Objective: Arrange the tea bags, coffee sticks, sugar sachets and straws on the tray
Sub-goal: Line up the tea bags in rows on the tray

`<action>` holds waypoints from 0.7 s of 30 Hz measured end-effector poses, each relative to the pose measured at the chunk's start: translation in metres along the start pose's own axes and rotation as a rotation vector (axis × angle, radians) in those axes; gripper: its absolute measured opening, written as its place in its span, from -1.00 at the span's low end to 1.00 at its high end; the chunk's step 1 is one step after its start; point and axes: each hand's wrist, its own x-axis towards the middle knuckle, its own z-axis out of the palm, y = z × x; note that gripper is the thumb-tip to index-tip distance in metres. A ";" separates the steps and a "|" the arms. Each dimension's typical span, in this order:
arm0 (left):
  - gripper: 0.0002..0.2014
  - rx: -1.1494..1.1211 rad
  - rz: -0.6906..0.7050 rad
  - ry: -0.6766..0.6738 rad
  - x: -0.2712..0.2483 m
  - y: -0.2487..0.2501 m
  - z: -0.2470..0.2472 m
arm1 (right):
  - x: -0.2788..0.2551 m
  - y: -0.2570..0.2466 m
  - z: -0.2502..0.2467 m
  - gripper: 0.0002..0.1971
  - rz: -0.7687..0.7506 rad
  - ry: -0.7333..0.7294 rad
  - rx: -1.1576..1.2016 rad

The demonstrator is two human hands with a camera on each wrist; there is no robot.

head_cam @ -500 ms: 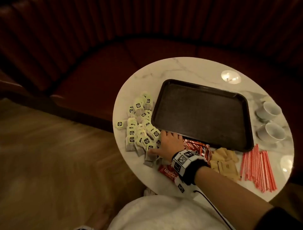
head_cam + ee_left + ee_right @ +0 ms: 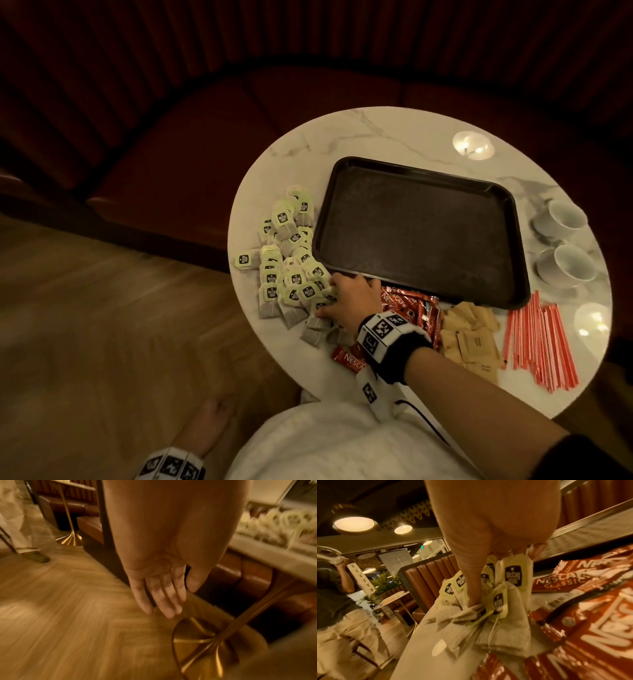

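The dark brown rectangular plastic tray (image 2: 419,229) holds nothing, so the arranging has, by my reading, barely begun; all four kinds of item lie on the surface around it. The pale green-tagged tea bags (image 2: 291,260) are heaped just left of the tray, the red foil coffee sticks (image 2: 411,308) and the tan paper sugar sachets (image 2: 469,335) lie along its near edge, and the red-and-white wrapped straws (image 2: 537,346) lie at its near right corner. The right hand (image 2: 349,301) rests on the near end of the tea-bag heap, its fingers (image 2: 536,551) curled down and its thumb pressing into a small bunch of bags. This looks like a first gather.

The left hand (image 2: 159,588) hangs below the surface, empty, with fingers straight and together.

The round white marble surface (image 2: 376,137) also carries two white cups (image 2: 561,243) right of the tray. It stands on a brass pedestal (image 2: 205,642) over wood herringbone floor (image 2: 60,608), beside a curved reddish-brown leather booth seat (image 2: 205,144).
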 end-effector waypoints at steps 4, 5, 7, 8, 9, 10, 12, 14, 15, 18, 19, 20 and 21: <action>-0.82 -0.038 0.107 0.044 -0.001 0.041 -0.024 | 0.001 0.006 -0.006 -0.55 0.016 -0.023 0.119; -0.82 -0.041 0.149 0.059 -0.002 0.053 -0.029 | 0.001 0.007 -0.007 -0.58 0.015 -0.038 0.142; -0.80 -0.070 0.221 0.082 -0.001 0.070 -0.038 | 0.000 0.011 -0.010 -0.62 0.014 -0.057 0.204; -0.79 -0.060 0.247 0.088 -0.003 0.082 -0.044 | 0.000 0.014 -0.012 -0.60 0.010 -0.056 0.265; -0.78 -0.059 0.267 0.084 -0.007 0.095 -0.049 | -0.002 0.017 -0.015 -0.57 0.007 -0.054 0.346; -0.77 -0.045 0.292 0.088 -0.010 0.108 -0.053 | -0.004 0.020 -0.018 -0.54 0.002 -0.047 0.435; -0.76 -0.029 0.345 0.096 -0.016 0.132 -0.062 | -0.010 0.025 -0.027 -0.58 -0.016 -0.033 0.602; -0.76 -0.026 0.408 0.113 -0.025 0.155 -0.070 | -0.015 0.028 -0.035 -0.65 -0.021 -0.017 0.741; -0.77 -0.040 0.445 0.109 -0.029 0.164 -0.071 | -0.017 0.029 -0.039 -0.65 -0.023 -0.005 0.802; -0.80 -0.072 0.542 0.085 -0.038 0.193 -0.071 | -0.018 0.031 -0.050 -0.62 -0.025 0.022 0.965; -0.81 -0.084 0.567 0.072 -0.039 0.200 -0.069 | -0.018 0.031 -0.054 -0.62 -0.033 0.018 0.999; -0.81 -0.089 0.586 0.062 -0.040 0.209 -0.067 | -0.018 0.031 -0.058 -0.61 -0.048 0.004 1.024; -0.81 -0.094 0.607 0.049 -0.038 0.215 -0.064 | -0.019 0.031 -0.061 -0.60 -0.068 -0.017 1.042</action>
